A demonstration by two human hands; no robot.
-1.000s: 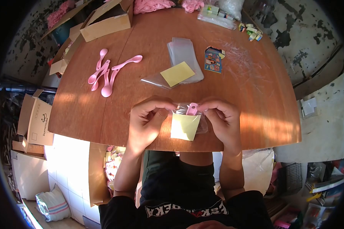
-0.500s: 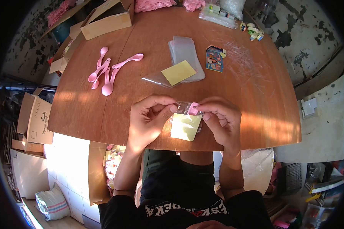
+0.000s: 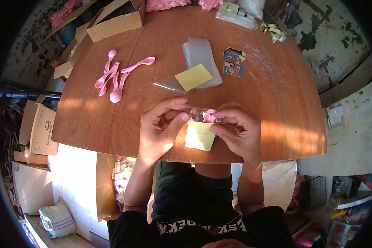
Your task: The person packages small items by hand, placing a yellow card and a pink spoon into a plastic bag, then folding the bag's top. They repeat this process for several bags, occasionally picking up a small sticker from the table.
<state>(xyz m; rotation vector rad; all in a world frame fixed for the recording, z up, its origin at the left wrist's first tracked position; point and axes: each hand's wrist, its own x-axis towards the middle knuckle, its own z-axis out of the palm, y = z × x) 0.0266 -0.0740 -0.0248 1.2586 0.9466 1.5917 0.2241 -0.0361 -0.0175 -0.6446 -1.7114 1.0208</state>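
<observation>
Head view: holding clear bag point(image 3: 197, 114) w/ yellow card point(image 3: 199, 136) & pink handle point(image 3: 209, 116) at near edge of counter point(image 3: 87, 120), clamping R side in R hand point(image 3: 239, 130), touching L side w/ L hand point(image 3: 158, 128) (grip unclear). Beyond, seeing pink spoons point(image 3: 122, 80) L, then loose card point(image 3: 194, 77), bag stack point(image 3: 203, 57).

1. Table point(image 3: 161, 53): I note warm, bright patches toward the near right corner and along the left edge; the middle is moderately lit. The light source is out of view.
2. Floor point(image 3: 72, 182), past the near left edge: burnt out to white, tile lines partly lost.
3. Yellow card point(image 3: 199, 136), by the near edge: pale glare. Clear bag point(image 3: 197, 113) glints, its outline hard to trace.
4. Left hand point(image 3: 160, 130): heel brightly lit, fingers shaded.
5. Shorts point(image 3: 182, 186), below the near edge: deep shadow.
6. Camera: table edges bow; black surround; outer clutter soft.
</observation>
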